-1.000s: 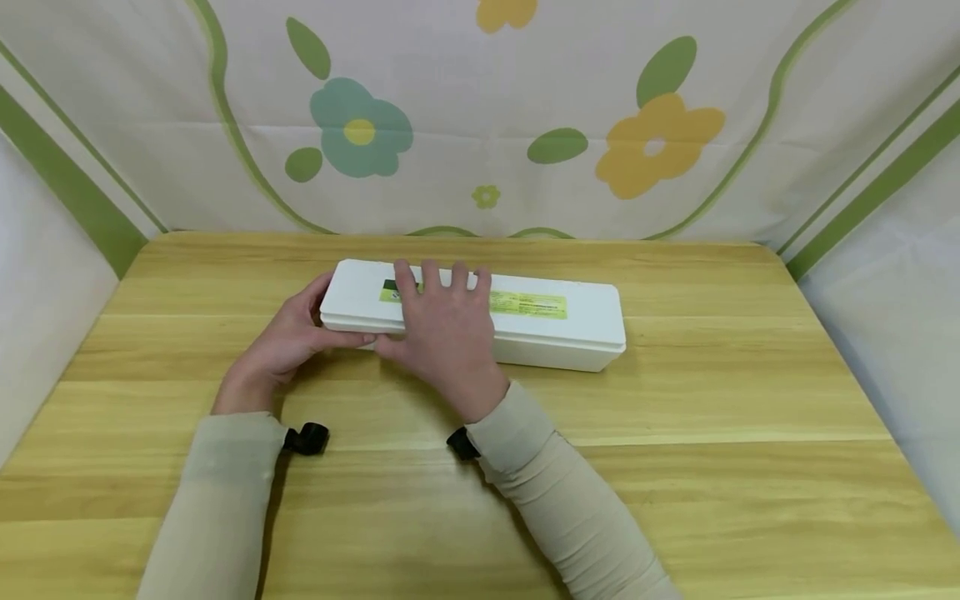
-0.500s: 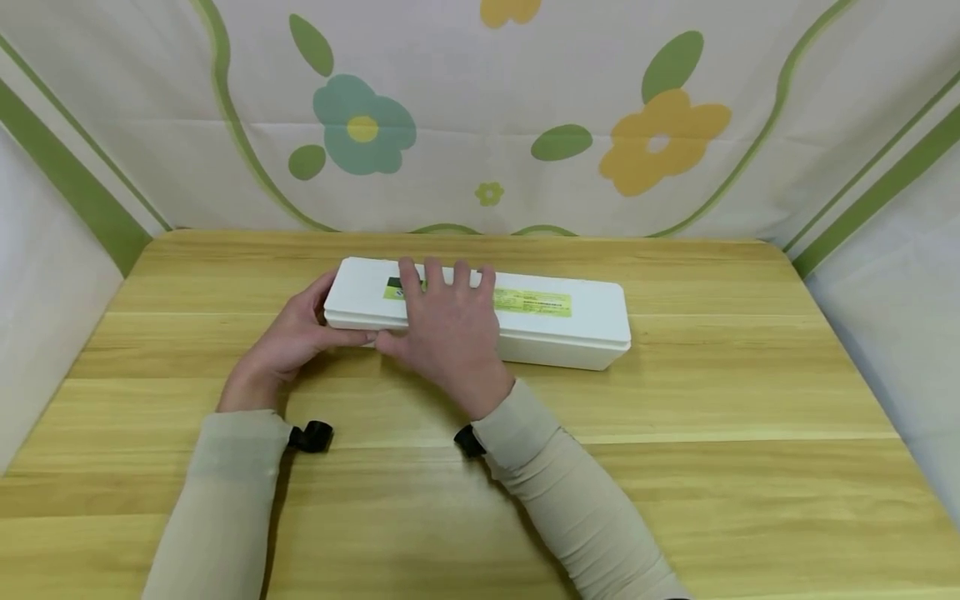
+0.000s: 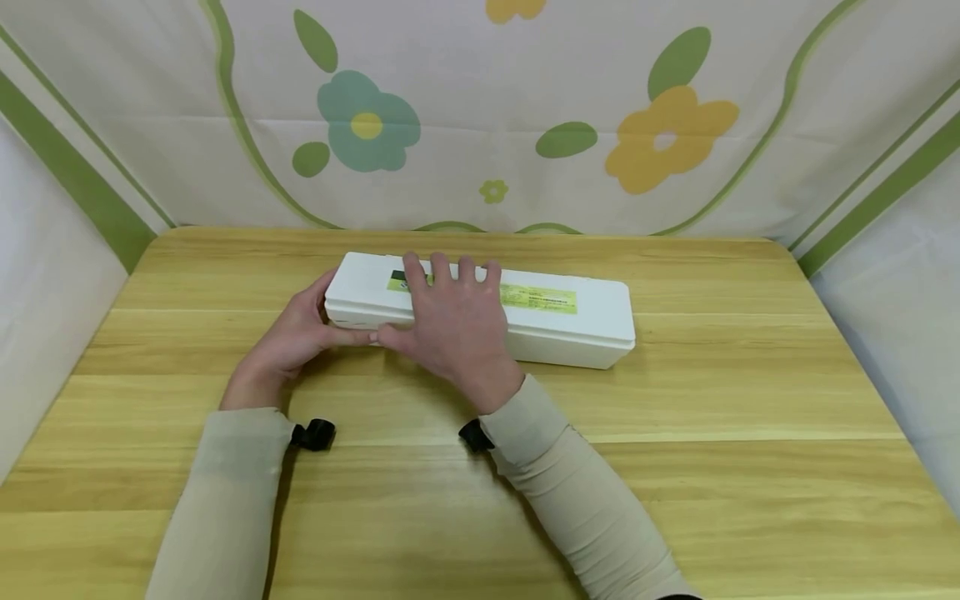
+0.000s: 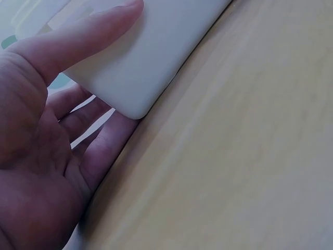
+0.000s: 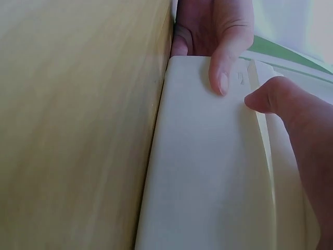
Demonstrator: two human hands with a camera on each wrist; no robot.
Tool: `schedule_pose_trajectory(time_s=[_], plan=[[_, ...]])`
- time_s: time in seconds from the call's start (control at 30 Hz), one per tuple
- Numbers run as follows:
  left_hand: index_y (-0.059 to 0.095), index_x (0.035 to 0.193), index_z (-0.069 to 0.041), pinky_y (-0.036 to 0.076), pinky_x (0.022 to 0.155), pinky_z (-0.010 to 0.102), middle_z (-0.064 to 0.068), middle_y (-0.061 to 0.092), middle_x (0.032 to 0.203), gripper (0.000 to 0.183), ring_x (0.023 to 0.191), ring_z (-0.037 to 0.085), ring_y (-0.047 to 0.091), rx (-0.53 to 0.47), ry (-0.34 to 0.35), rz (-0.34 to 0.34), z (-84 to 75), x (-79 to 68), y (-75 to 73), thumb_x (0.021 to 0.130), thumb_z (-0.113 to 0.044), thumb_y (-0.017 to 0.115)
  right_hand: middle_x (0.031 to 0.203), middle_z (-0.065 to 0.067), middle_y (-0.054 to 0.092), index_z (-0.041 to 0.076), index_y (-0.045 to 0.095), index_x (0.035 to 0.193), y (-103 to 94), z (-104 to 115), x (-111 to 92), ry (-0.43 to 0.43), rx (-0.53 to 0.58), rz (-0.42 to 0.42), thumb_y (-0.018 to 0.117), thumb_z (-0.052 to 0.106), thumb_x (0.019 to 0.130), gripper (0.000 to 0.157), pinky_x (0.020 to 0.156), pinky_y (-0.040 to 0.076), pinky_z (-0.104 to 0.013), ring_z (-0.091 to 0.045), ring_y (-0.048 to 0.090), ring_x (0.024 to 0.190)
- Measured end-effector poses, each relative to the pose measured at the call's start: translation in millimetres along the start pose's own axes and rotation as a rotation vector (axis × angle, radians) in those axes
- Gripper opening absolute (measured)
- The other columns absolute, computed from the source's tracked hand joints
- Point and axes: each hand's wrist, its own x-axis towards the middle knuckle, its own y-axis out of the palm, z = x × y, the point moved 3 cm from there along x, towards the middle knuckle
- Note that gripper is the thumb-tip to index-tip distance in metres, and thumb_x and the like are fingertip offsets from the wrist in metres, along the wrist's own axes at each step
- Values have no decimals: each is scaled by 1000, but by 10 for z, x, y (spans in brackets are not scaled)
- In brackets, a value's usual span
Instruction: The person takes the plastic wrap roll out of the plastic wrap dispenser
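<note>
On the wood-grain tabletop (image 3: 405,517) we have a long white box (image 3: 564,349) straight ahead, its long axis running left to right, right end slightly nearer us. Across its lid (image 3: 604,308), left of centre, our right hand (image 3: 461,321) spreads wide, gripping edge to edge; our left hand (image 3: 298,332) holds the left end, nearest that corner. A yellow-green label (image 3: 542,298) shows partly.

Setting: cloth-screened table nook, whether home or studio cannot be told; one wood-grain tabletop (image 3: 750,500); one printed backcloth (image 3: 480,92) behind, with teal flower (image 3: 401,117), orange flower (image 3: 630,150); pale side hangings (image 3: 41,292), left and right
</note>
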Motion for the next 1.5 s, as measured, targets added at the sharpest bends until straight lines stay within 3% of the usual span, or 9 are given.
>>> schedule_pose_trajectory(time_s=[0.2, 0.47, 0.83, 0.97, 1.17, 1.5], plan=[[41, 165, -22, 53, 97, 22, -1, 58, 145, 98, 124, 19, 57, 20, -17, -8, -10, -9, -1, 84, -5, 93, 148, -5, 62, 27, 42, 159, -10, -19, 16, 12, 18, 41, 52, 85, 90, 91, 111, 43, -62, -37, 60, 136], [41, 165, -24, 52, 97, 23, 1, 57, 148, 99, 126, 20, 56, 24, -37, -5, -7, -16, 1, 83, -8, 94, 149, -5, 61, 27, 42, 161, -12, -31, -7, -2, 31, 23, 54, 85, 90, 93, 111, 42, -62, -37, 60, 135], [40, 165, -32, 50, 100, 24, 0, 53, 156, 101, 127, 20, 55, 45, -41, 0, 8, 7, 37, 83, -13, 95, 154, -3, 54, 37, 35, 167, 3, -171, -106, -26, 60, 46, 56, 83, 92, 90, 119, 36, -63, -37, 53, 141], [42, 164, -34, 50, 101, 23, -2, 54, 157, 101, 129, 19, 56, 27, -55, -14, 3, 4, 29, 81, -11, 96, 150, -6, 55, 40, 40, 162, -16, -315, -158, 0, 85, 46, 59, 86, 88, 89, 117, 36, -64, -37, 51, 140], [41, 165, -32, 50, 103, 21, -1, 54, 158, 103, 132, 18, 56, 32, -58, -14, 4, -21, -24, 81, -12, 97, 137, -6, 63, 35, 58, 149, -9, -613, -294, -6, 138, -97, 72, 86, 78, 89, 110, 43, -62, -37, 56, 130], [41, 164, -35, 50, 103, 21, -3, 54, 158, 104, 135, 17, 56, -8, -80, -19, 57, -16, -47, 80, -7, 96, 153, -12, 55, 34, 55, 152, 33, -1101, -525, 66, 191, -6, 75, 84, 76, 93, 113, 39, -63, -39, 50, 141]])
